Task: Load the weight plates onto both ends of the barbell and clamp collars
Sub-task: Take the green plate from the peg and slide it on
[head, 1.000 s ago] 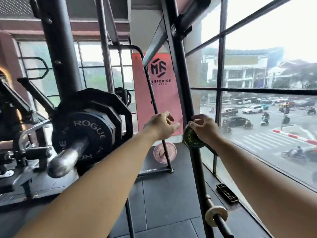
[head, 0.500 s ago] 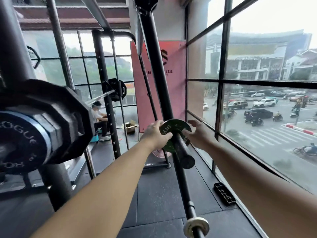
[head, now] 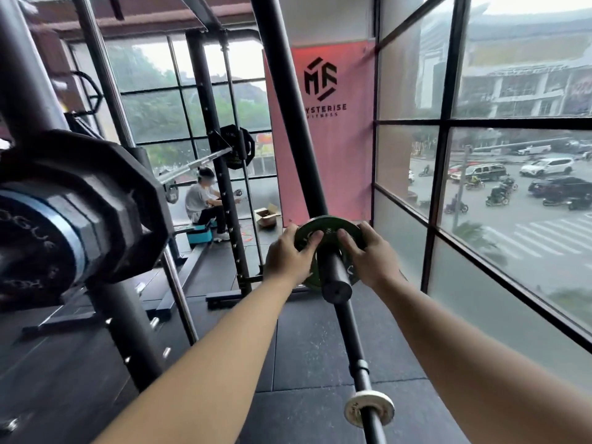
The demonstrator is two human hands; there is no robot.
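The left hand [head: 288, 256] has joined the right hand [head: 368, 256] on the small green plate [head: 326, 226], centre frame, the fingers of both curled round its rim. Still threaded on the rack's storage peg [head: 334, 278], it looks ready to slide off and join the barbell's plates [head: 96, 203] at left.

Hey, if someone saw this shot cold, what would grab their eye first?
Dead centre, the left hand and right hand grip a small green plate that sits on a black peg pointing toward the camera. Large black plates on a barbell end loom at the left edge. A pink banner hangs behind, beside the window.
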